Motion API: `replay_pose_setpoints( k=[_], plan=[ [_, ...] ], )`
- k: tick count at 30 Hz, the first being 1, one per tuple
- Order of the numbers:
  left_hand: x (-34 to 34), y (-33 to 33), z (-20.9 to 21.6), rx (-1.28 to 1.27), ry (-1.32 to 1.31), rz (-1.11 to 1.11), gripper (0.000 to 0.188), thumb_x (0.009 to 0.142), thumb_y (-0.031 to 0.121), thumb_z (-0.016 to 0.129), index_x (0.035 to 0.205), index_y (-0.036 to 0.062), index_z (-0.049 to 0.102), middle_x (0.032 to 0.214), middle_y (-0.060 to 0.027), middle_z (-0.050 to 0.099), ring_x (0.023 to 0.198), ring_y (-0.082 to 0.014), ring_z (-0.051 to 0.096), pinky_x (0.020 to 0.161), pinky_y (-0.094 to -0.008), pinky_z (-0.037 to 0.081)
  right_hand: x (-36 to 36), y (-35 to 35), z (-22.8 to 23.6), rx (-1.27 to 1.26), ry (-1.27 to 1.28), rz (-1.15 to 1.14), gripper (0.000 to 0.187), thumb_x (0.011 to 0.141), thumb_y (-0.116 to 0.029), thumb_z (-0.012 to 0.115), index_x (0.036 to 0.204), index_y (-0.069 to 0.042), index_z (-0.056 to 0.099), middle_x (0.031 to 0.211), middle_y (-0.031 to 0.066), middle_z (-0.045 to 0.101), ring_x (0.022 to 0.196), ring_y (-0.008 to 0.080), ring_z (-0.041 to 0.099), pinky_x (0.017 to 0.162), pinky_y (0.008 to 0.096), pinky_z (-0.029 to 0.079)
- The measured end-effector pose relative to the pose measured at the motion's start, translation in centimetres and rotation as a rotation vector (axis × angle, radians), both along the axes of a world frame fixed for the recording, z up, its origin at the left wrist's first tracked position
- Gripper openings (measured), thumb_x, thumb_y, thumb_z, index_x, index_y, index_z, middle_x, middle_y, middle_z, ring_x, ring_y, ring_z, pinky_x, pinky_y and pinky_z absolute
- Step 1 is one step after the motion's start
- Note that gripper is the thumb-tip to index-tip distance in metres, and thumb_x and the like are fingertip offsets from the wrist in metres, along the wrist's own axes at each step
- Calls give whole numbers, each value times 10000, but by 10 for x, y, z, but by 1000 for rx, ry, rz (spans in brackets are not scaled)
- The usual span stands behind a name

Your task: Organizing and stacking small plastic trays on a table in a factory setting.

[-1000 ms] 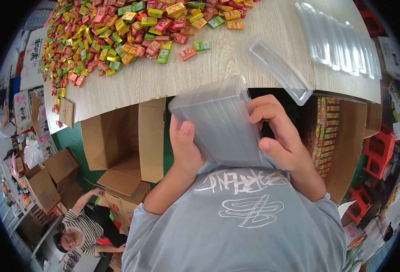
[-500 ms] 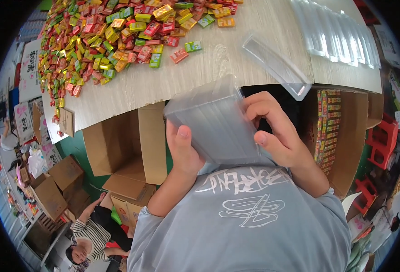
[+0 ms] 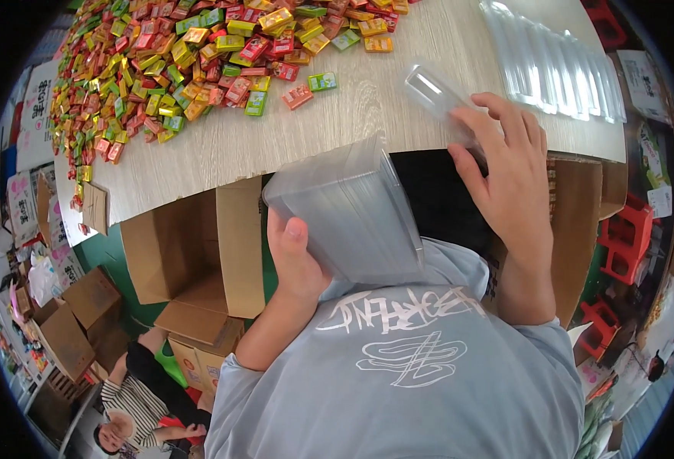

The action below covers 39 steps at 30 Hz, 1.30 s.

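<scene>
A thick stack of nested clear plastic trays (image 3: 344, 214) is held tilted in front of my chest, below the table's near edge. My left hand (image 3: 297, 256) grips the stack from its left side, thumb on the near face. My right hand (image 3: 509, 172) reaches over the table edge with its fingers apart. Beneath those fingers lies a single long clear plastic tray (image 3: 427, 88), partly hidden by the hand. Whether the fingertips touch this tray, I cannot tell.
Small wrapped packs (image 3: 199, 65) in red, yellow, green and orange heap across the table's left. A row of clear trays (image 3: 551, 69) lies at the far right. Under the edge stand open cardboard boxes (image 3: 172, 249). Red stools (image 3: 626, 239) stand right; a seated person (image 3: 134, 405) is lower left.
My right hand has let go of the stack and moved right and away from me, over the single tray. The left hand still holds the stack.
</scene>
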<state>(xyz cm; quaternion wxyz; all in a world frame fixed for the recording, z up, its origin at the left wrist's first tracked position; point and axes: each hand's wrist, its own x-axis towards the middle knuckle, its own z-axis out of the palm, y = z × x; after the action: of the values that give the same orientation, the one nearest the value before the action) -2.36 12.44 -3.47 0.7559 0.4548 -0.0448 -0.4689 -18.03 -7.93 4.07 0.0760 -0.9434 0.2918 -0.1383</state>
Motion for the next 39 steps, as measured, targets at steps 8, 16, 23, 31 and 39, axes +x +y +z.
replay_pose_setpoints(
  k=[8,16,23,31,39],
  plan=[
    [5,1,3,-54,-29,20,790,854,489,716,1397,18,389,1332,-110,530,1208,-238,542,1013,-396,452,4,-5,-15,19,-81,-27,256,931,-216,606,1145,-76,614,1264,136,554,1114,367,543,979,446,407],
    [5,2,1,-67,-34,-5,776,853,473,722,1392,14,403,1326,-106,537,1203,-233,544,1020,-390,441,7,7,-13,-196,-116,-21,258,926,-217,613,1115,-42,608,1222,180,565,1129,370,534,964,444,415],
    [-3,-8,11,-98,-101,13,754,857,443,720,1391,13,406,1319,-110,542,1204,-236,543,1022,-396,438,7,53,-12,903,-421,294,380,860,-269,693,1131,-40,558,1212,158,529,1044,274,515,894,344,414],
    [-8,-7,8,-72,-73,-18,743,860,424,713,1394,14,398,1328,-117,538,1210,-233,541,1027,-399,435,-2,54,-38,1170,-607,335,406,914,-304,647,1183,-40,496,1193,109,476,969,185,447,840,294,383],
    [-8,-4,6,-60,-133,-7,757,856,449,718,1387,13,400,1324,-110,536,1207,-217,536,1034,-383,419,-5,54,-30,1023,-597,289,214,954,-177,579,1084,-8,571,1170,154,551,951,213,538,813,296,450]
  ],
)
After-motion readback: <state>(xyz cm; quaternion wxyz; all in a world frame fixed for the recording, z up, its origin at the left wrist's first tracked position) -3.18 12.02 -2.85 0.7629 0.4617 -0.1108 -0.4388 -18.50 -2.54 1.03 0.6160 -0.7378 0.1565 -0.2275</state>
